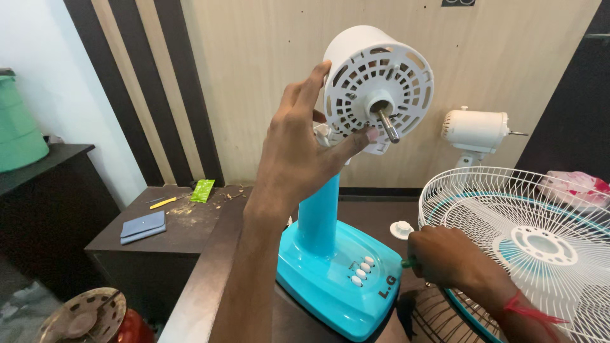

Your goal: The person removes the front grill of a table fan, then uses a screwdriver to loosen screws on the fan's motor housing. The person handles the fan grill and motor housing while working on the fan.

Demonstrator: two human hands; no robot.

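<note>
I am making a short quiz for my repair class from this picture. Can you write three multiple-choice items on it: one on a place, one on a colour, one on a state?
1. Where does the left hand rest?
A. on the white motor housing
B. on the wire guard
C. on the wallet

2. What colour is the fan base?
A. red
B. turquoise
C. black

3. In what state is the motor shaft?
A. covered by a blade
B. wrapped in tape
C. bare, with no blade on it

Answers:
1 A, the fingers reach round the housing's rim.
2 B, base and column are turquoise with white buttons.
3 C, the metal shaft sticks out uncovered, while the wire guard lies apart beside the right hand, which is closed on a small green-handled tool.
</note>
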